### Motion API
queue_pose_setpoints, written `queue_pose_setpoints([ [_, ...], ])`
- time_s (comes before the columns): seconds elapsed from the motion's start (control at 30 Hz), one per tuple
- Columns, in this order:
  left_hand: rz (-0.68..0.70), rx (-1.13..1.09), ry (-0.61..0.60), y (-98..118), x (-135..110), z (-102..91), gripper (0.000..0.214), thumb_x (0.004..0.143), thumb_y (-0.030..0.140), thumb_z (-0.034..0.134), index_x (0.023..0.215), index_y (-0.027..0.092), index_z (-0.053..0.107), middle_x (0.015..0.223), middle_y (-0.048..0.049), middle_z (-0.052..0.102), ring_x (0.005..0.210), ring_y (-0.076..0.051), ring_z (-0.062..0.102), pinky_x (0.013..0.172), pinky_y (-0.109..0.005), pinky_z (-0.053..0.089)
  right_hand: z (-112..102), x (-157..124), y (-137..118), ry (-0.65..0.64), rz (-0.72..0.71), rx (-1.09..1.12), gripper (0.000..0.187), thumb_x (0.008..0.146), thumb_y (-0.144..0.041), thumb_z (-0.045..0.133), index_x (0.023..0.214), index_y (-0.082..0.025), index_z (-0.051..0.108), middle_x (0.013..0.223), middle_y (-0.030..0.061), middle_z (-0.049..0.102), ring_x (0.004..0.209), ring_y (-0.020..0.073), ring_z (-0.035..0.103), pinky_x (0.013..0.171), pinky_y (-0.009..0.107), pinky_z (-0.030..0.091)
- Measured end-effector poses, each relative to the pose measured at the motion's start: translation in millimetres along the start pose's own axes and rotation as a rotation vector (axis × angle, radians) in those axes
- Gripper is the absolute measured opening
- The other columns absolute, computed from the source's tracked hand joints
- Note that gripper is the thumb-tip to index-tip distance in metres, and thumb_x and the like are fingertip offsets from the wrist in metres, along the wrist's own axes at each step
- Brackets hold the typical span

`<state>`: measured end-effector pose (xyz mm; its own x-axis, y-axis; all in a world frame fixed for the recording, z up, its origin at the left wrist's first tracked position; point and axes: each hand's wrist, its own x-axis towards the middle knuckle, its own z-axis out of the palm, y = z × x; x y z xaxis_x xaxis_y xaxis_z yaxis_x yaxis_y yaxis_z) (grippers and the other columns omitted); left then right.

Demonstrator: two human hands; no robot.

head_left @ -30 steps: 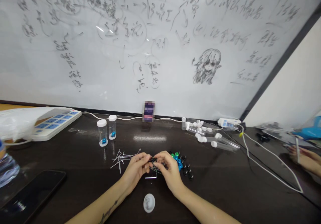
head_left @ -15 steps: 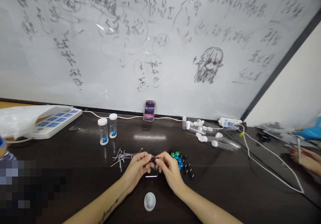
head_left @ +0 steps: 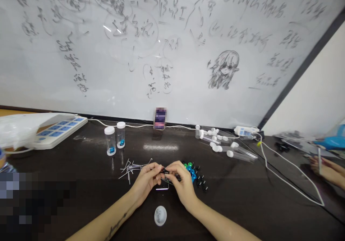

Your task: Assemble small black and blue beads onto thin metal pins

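Note:
My left hand (head_left: 147,178) and my right hand (head_left: 181,179) meet over the dark table, fingertips pinched on one small black part (head_left: 165,171). Fingers cover most of it, so its exact kind is hidden. Beneath the hands lies an L-shaped hex key (head_left: 162,189), and several more hex keys (head_left: 129,169) are spread left of my left hand. Just beyond my right hand sit blue knobs (head_left: 193,174), green knobs (head_left: 189,164) and black thumb screws (head_left: 201,182). A small round white dish (head_left: 160,216) stands nearer to me, with tiny bits inside that I cannot make out.
Two clear tubes with white caps (head_left: 110,140) hold blue pieces at the back left. A power strip (head_left: 59,131) and a phone (head_left: 160,118) are near the whiteboard (head_left: 183,100). Clear tubes (head_left: 246,154), a white cable (head_left: 291,183) and another person's hand (head_left: 326,167) are at right.
The fingers of my right hand have shifted slightly around the black part, with the index finger now lying more across it. Both hands stay in the same place.

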<state>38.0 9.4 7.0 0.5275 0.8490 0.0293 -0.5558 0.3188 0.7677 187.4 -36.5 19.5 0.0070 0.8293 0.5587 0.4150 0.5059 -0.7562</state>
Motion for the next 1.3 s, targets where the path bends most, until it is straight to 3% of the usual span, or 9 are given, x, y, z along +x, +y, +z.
queue_pose_setpoints([
  [0.2, -0.006, 0.014, -0.008, 0.9, -0.5, 0.9, 0.017, 0.074, 0.030, 0.070, 0.073, 0.013, 0.066, 0.061, -0.0014, 0.058, 0.053, -0.008, 0.048, 0.050, -0.018, 0.037, 2.2, -1.7, 4.5, 0.010, 0.103, 0.016, 0.013, 0.082, -0.021, 0.060, 0.095, -0.021, 0.062, 0.080, 0.0018, 0.061, 0.072, 0.0171, 0.058, 0.064, 0.027, 0.047],
  [0.43, -0.007, -0.007, -0.017, 1.1, -0.7, 0.3, 0.017, 0.075, 0.029, 0.069, 0.072, 0.013, 0.065, 0.058, -0.0005, 0.056, 0.053, -0.008, 0.048, 0.050, -0.019, 0.037, 1.0, -0.7, 4.4, 0.009, 0.055, 0.047, 0.005, 0.081, -0.019, 0.062, 0.085, -0.020, 0.064, 0.085, 0.0025, 0.059, 0.075, 0.0165, 0.058, 0.065, 0.026, 0.046],
  [0.67, -0.016, 0.004, -0.050, 0.1, -0.6, -1.5, 0.016, 0.079, 0.026, 0.065, 0.073, 0.012, 0.065, 0.060, -0.0026, 0.058, 0.054, -0.008, 0.049, 0.051, -0.019, 0.037, 1.8, -2.0, 10.5, -0.060, 0.222, 0.177, 0.010, 0.084, -0.028, 0.059, 0.086, -0.018, 0.060, 0.065, -0.0019, 0.058, 0.056, 0.0131, 0.055, 0.054, 0.023, 0.043],
  [1.13, 0.009, -0.003, -0.044, -0.1, 0.0, -1.1, 0.015, 0.079, 0.025, 0.066, 0.073, 0.012, 0.064, 0.060, -0.0013, 0.056, 0.056, -0.008, 0.050, 0.051, -0.018, 0.037, 1.2, -0.6, 5.3, -0.098, 0.202, 0.162, 0.018, 0.092, -0.032, 0.048, 0.087, -0.018, 0.057, 0.066, -0.0025, 0.052, 0.055, 0.0109, 0.048, 0.052, 0.022, 0.037],
  [1.3, 0.011, -0.004, -0.035, -0.8, 0.5, -3.3, 0.013, 0.080, 0.024, 0.064, 0.075, 0.012, 0.064, 0.063, -0.0024, 0.059, 0.055, -0.008, 0.048, 0.053, -0.018, 0.039, 1.2, -0.4, 6.6, -0.066, 0.138, 0.082, 0.009, 0.088, -0.025, 0.054, 0.091, -0.019, 0.060, 0.074, 0.0000, 0.056, 0.066, 0.0141, 0.053, 0.061, 0.024, 0.041],
])
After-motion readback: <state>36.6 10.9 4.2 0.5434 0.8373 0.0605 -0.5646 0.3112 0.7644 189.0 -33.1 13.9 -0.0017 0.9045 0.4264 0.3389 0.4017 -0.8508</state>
